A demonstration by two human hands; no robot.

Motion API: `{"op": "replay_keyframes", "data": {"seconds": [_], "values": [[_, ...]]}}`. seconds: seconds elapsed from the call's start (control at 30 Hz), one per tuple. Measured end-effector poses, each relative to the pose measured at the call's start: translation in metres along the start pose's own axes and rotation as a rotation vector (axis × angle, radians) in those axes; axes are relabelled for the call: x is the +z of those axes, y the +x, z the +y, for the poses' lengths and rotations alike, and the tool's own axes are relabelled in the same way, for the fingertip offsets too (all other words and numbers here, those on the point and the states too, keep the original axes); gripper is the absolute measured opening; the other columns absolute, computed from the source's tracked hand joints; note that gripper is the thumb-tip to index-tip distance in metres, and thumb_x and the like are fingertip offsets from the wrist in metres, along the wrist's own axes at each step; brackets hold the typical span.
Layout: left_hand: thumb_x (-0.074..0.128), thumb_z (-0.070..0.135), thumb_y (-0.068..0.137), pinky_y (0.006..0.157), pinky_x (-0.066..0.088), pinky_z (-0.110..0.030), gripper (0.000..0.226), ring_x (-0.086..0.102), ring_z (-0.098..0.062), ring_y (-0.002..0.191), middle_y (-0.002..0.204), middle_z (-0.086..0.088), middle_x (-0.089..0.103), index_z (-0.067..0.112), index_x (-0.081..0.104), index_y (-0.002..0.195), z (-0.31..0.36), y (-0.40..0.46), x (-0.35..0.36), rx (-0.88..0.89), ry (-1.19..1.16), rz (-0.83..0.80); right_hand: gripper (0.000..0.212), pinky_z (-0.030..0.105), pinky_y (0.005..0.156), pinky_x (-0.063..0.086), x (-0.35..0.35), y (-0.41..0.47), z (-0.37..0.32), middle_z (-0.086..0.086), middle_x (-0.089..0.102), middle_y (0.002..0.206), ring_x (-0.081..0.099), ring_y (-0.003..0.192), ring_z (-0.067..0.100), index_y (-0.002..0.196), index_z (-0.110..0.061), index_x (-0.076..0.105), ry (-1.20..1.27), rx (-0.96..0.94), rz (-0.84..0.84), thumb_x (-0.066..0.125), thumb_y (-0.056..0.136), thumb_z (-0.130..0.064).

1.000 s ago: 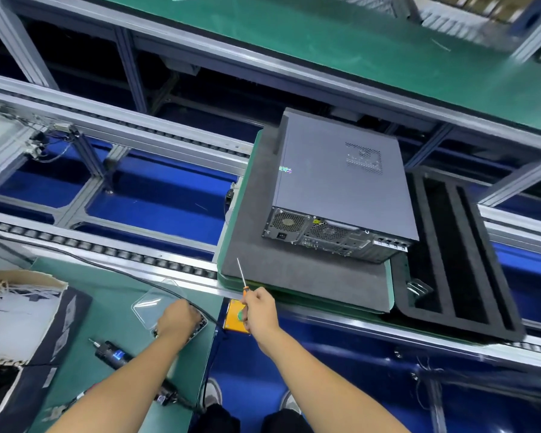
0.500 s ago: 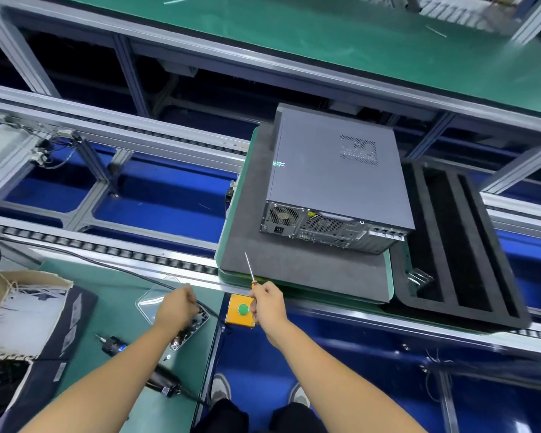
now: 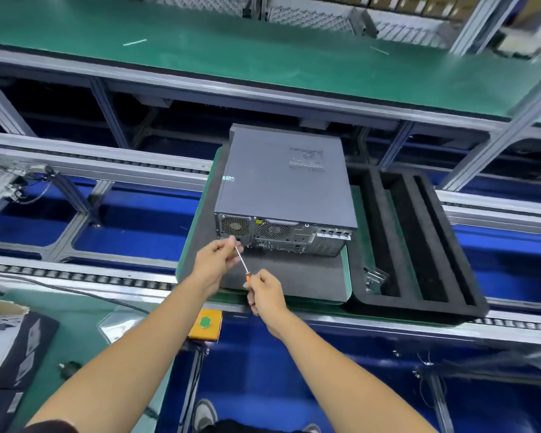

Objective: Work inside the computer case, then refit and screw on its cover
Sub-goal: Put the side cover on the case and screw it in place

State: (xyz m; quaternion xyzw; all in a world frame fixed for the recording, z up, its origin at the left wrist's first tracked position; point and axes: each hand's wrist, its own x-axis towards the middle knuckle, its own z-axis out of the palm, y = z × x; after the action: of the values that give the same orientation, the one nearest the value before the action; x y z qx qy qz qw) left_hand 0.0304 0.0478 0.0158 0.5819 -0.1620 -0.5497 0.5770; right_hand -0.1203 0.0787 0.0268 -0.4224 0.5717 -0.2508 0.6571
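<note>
- Grey computer case (image 3: 281,179) lying flat on dark foam pad (image 3: 294,273), cover on, rear panel facing forward.
- Right hand (image 3: 267,295) gripping orange-handled screwdriver (image 3: 243,262).
- Left hand (image 3: 214,260) pinching near its tip, by the rear panel.
- Probably heavy, rigid; best held by the side edges.

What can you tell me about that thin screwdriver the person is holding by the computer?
The screwdriver is slim, with a thin bright metal shaft and a small orange handle. It slants up and to the left, tip toward the lower left corner of the computer case's rear panel. The right hand grips the handle from below; the left hand pinches near the tip, whether holding a screw there cannot be told.
</note>
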Motion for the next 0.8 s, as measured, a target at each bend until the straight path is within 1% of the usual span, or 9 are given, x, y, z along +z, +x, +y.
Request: {"op": "replay_keyframes", "data": {"seconds": [0.07, 0.17, 0.23, 0.33, 0.4, 0.5, 0.67, 0.8], "values": [[0.064, 0.02, 0.1, 0.072, 0.061, -0.026, 0.02, 0.076, -0.017, 0.096, 0.103, -0.01, 0.077, 0.004, 0.066, 0.111, -0.003, -0.001, 0.028, -0.003, -0.06, -0.043, 0.024, 0.023, 0.041, 0.024, -0.028, 0.0, -0.006, 0.001, 0.045, 0.054, 0.035, 0.039, 0.009, 0.079, -0.011, 0.049, -0.011, -0.013, 0.019, 0.052, 0.103, -0.016], [0.064, 0.019, 0.099, 0.073, 0.061, -0.025, 0.021, 0.075, -0.017, 0.094, 0.102, -0.011, 0.077, 0.002, 0.065, 0.112, -0.007, -0.002, 0.064, -0.007, -0.093, -0.082, 0.027, 0.022, 0.041, 0.023, -0.062, 0.003, -0.011, 0.002, 0.044, 0.052, 0.033, 0.041, 0.012, 0.074, -0.014, 0.048, 0.015, -0.024, 0.052, 0.053, 0.101, -0.014], [0.065, 0.02, 0.099, 0.072, 0.06, -0.024, 0.022, 0.075, -0.017, 0.095, 0.098, -0.01, 0.078, 0.001, 0.064, 0.11, -0.009, -0.002, 0.084, -0.019, -0.095, -0.107, 0.024, 0.021, 0.04, 0.021, -0.08, 0.003, -0.014, 0.0, 0.043, 0.051, 0.031, 0.04, 0.012, 0.076, -0.013, 0.047, 0.041, -0.03, 0.062, 0.052, 0.1, -0.012], [0.07, 0.021, 0.096, 0.07, 0.06, -0.022, 0.027, 0.076, -0.014, 0.091, 0.093, -0.008, 0.078, 0.0, 0.063, 0.111, -0.011, -0.003, 0.108, -0.054, -0.076, -0.135, 0.017, 0.019, 0.039, 0.02, -0.101, 0.004, -0.016, 0.002, 0.042, 0.054, 0.03, 0.037, 0.01, 0.08, -0.012, 0.048, 0.038, -0.041, 0.077, 0.051, 0.097, -0.01], [0.071, 0.021, 0.095, 0.069, 0.06, -0.023, 0.029, 0.076, -0.014, 0.088, 0.093, -0.009, 0.077, -0.001, 0.064, 0.112, -0.012, -0.005, 0.121, -0.075, -0.068, -0.148, 0.021, 0.019, 0.039, 0.02, -0.115, 0.004, -0.015, 0.003, 0.041, 0.055, 0.029, 0.037, 0.01, 0.078, -0.012, 0.048, 0.03, -0.05, 0.091, 0.052, 0.098, -0.012], [0.071, 0.022, 0.095, 0.07, 0.06, -0.023, 0.026, 0.076, -0.014, 0.087, 0.093, -0.01, 0.076, 0.0, 0.066, 0.107, -0.013, -0.007, 0.136, -0.058, -0.035, -0.156, 0.024, 0.019, 0.038, 0.02, -0.131, 0.005, -0.014, 0.004, 0.041, 0.055, 0.029, 0.036, 0.01, 0.078, -0.012, 0.049, 0.039, -0.053, 0.092, 0.053, 0.102, -0.017], [0.074, 0.023, 0.093, 0.073, 0.061, -0.025, 0.026, 0.076, -0.015, 0.09, 0.092, -0.007, 0.076, 0.001, 0.067, 0.106, -0.018, -0.007, 0.151, -0.097, -0.004, -0.169, 0.015, 0.019, 0.037, 0.02, -0.145, 0.005, -0.013, 0.007, 0.042, 0.057, 0.029, 0.036, 0.009, 0.084, -0.01, 0.052, 0.057, -0.062, 0.101, 0.051, 0.098, -0.012], [0.077, 0.022, 0.091, 0.072, 0.061, -0.027, 0.027, 0.076, -0.017, 0.091, 0.097, -0.011, 0.076, 0.001, 0.07, 0.106, -0.019, -0.006, 0.157, -0.142, 0.01, -0.18, 0.019, 0.02, 0.039, 0.021, -0.149, 0.005, -0.011, 0.005, 0.043, 0.055, 0.031, 0.039, 0.011, 0.079, -0.011, 0.052, 0.085, -0.032, 0.143, 0.051, 0.098, -0.012]]}}
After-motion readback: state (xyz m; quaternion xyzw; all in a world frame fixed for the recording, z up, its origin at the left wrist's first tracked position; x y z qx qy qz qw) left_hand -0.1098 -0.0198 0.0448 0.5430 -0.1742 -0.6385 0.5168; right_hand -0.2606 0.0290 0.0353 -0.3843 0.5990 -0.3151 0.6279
